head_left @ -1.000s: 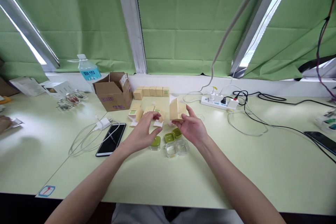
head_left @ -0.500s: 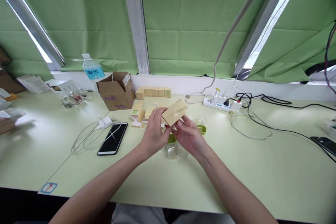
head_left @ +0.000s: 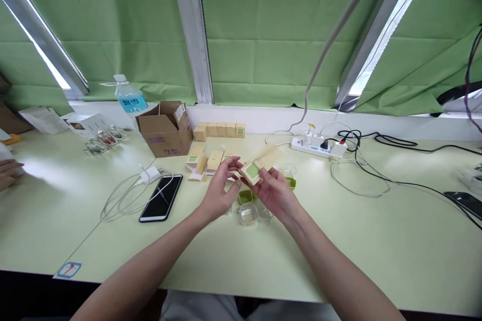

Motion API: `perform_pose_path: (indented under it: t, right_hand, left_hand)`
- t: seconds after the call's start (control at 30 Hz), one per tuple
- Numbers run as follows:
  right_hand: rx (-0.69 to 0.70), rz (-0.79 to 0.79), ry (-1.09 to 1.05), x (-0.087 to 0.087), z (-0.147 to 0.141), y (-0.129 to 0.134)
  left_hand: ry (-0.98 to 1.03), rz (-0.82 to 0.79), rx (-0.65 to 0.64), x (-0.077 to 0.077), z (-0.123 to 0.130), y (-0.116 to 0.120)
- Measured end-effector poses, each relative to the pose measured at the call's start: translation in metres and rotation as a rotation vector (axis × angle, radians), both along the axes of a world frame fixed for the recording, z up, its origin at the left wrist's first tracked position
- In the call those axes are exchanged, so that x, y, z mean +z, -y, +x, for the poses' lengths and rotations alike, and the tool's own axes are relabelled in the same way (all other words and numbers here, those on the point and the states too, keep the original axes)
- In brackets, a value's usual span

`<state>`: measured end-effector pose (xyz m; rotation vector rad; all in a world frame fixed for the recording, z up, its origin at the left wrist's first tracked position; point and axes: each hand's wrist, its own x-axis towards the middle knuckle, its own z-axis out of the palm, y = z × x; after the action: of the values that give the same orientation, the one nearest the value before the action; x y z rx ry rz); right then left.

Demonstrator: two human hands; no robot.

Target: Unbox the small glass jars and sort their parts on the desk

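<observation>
A small tan cardboard box (head_left: 251, 171) with a green square on its face is held up over the table, a blurred flap sticking out at its upper right. My right hand (head_left: 276, 190) grips it between thumb and fingers. Just left of the box is my left hand (head_left: 220, 190), its fingers curved and apart, apparently holding nothing. Below and between my hands lie a green tray-like piece (head_left: 246, 197) and a clear plastic container (head_left: 248, 214). Another green piece (head_left: 290, 182) shows partly behind my right hand. Partly opened tan boxes (head_left: 196, 161) lie beyond my left hand.
A row of small tan boxes (head_left: 222, 130) stands by the wall beside an open brown carton (head_left: 165, 133). On the left are a phone (head_left: 161, 198), a charger with cable (head_left: 149, 175) and another person's hand (head_left: 10, 170). A power strip (head_left: 318, 147) with cords lies at right.
The box has been turned so that its green square shows, with a flap out at the far end. My left hand has come off it. The other person's hand has moved slightly.
</observation>
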<state>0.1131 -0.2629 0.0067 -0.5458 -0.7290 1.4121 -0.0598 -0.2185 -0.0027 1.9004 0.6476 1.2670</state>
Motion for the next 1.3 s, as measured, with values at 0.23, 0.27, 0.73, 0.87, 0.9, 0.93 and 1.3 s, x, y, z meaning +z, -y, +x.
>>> perform_pose_path:
  t: [0.23, 0.27, 0.73, 0.87, 0.9, 0.93, 1.3]
  right_hand:
    - [0.003, 0.062, 0.069, -0.008, -0.002, -0.002]
    - [-0.004, 0.059, 0.079, -0.008, -0.003, -0.002]
    - [-0.127, 0.050, 0.270, -0.008, -0.005, -0.002]
    - [-0.134, 0.007, 0.189, -0.005, -0.004, -0.002]
    - [-0.129, -0.019, 0.174, -0.004, -0.003, -0.003]
    - [-0.124, -0.053, 0.163, -0.003, -0.002, -0.003]
    - [-0.155, -0.159, 0.119, -0.004, -0.001, -0.003]
  left_hand:
    - [0.088, -0.200, -0.052, -0.001, 0.003, 0.000]
    - [0.092, -0.202, -0.053, -0.001, 0.003, 0.000]
    - [0.090, -0.301, 0.006, -0.003, 0.009, 0.000]
    - [0.070, -0.280, -0.007, -0.003, 0.008, 0.001]
    - [0.060, -0.256, -0.015, -0.002, 0.007, 0.003]
    - [0.048, -0.226, -0.019, 0.000, 0.007, 0.005]
    - [-0.125, 0.080, 0.214, 0.001, 0.002, 0.009]
